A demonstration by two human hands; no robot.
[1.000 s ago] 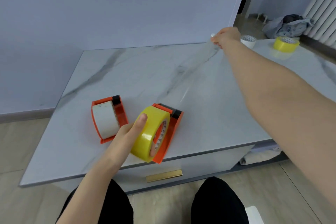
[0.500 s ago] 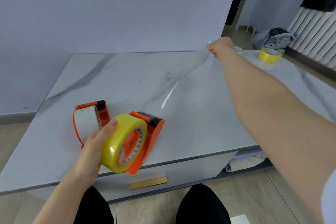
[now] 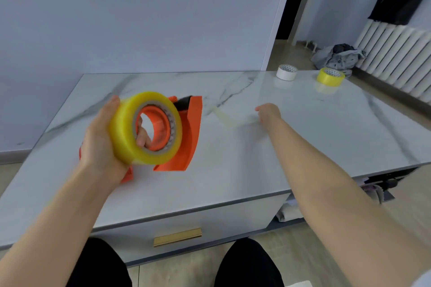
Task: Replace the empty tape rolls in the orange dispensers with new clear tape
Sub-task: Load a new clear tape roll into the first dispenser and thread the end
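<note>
Two bare hands are out over a white marble table point(image 3: 303, 147). The left hand point(image 3: 102, 144) grips a big yellow tape roll point(image 3: 145, 128) and holds it up off the table. The thumb sits on top of the roll, the palm wraps its outer side, and some fingers point(image 3: 142, 136) poke through the hole in the middle. The picture is a bit blurry here.

Just behind the roll is an orange dispenser point(image 3: 190, 134). Its round orange hub shows through the hole of the roll. A dark part sits at the top of the dispenser. A bit more orange point(image 3: 127, 176) peeks out under the left hand, but not enough shows to tell what it is.

The right hand point(image 3: 268, 112) is well to the right of the dispenser, low and near the table top. Its fingers are curled in and point left. A thin, clear strip of tape point(image 3: 224, 117) lies between this hand and the dispenser. It is too blurry to tell if the hand is pinching the strip.

Far back on the table stand a white tape roll point(image 3: 286, 72) and a small yellow tape roll point(image 3: 330, 77), apart from each other.

A drawer with a gold handle point(image 3: 177, 237) is under the table top. The person's dark knees point(image 3: 247, 263) show at the bottom.
</note>
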